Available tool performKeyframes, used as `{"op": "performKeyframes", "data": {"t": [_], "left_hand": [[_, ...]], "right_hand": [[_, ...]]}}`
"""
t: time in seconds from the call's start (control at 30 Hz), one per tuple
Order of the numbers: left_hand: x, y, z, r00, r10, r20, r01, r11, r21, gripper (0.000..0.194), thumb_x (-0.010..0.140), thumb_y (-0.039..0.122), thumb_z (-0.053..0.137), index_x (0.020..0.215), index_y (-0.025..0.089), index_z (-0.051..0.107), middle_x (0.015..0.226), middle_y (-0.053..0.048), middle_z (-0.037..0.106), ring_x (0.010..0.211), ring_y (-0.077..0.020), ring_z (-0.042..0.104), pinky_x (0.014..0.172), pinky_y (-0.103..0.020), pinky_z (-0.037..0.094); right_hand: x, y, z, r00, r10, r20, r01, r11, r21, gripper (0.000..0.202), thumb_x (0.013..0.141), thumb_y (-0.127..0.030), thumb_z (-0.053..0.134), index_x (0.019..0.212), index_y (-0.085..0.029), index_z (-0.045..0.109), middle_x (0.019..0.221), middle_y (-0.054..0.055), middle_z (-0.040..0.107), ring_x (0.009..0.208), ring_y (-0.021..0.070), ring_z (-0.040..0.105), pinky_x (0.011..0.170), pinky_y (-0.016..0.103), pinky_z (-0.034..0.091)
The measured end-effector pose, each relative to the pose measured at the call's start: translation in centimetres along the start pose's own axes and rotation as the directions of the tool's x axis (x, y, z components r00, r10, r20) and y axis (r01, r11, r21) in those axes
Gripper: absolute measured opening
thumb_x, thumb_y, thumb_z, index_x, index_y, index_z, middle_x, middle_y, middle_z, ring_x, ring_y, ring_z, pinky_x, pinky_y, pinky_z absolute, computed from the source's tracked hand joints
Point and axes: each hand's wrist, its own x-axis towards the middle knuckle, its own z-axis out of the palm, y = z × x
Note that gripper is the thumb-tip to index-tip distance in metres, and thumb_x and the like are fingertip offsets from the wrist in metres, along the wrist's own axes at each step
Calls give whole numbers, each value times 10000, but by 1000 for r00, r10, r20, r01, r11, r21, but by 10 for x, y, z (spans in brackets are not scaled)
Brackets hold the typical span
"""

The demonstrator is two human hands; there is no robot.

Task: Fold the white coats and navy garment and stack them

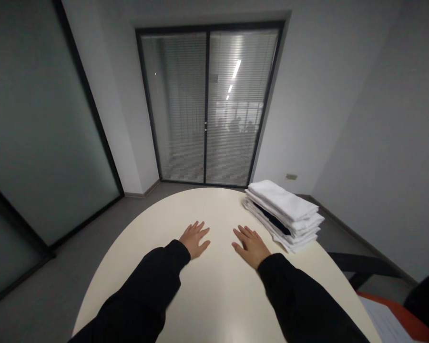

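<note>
My left hand (195, 239) is over the middle of a pale round table (214, 295), palm down with its fingers spread and nothing in it. To its right, my right hand (250, 246) is also palm down, fingers apart and holding nothing. The two hands do not touch each other. A stack of folded white cloths (284, 202) with one dark layer (271, 219) lies at the table's right edge, just beyond my right hand and apart from it.
An orange chair seat (407, 317) with printed paper (382, 319) on it stands at the lower right, beside black chair parts (364, 264). Behind the table are a glass partition with blinds (207, 109) and a grey wall.
</note>
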Motion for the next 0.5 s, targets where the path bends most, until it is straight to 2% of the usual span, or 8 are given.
{"op": "performKeyframes", "data": {"t": [0.5], "left_hand": [[0, 1, -1, 1000, -2, 4, 2, 1000, -8, 538, 910, 455, 448, 1390, 213, 474, 1517, -111, 344, 1418, -320, 252, 1142, -514, 206]], "right_hand": [[1, 2, 3, 1000, -2, -6, 2, 1000, -2, 603, 908, -539, 414, 1439, -253, 408, 1535, 76, 323, 1426, 294, 237, 1136, 498, 194]]}}
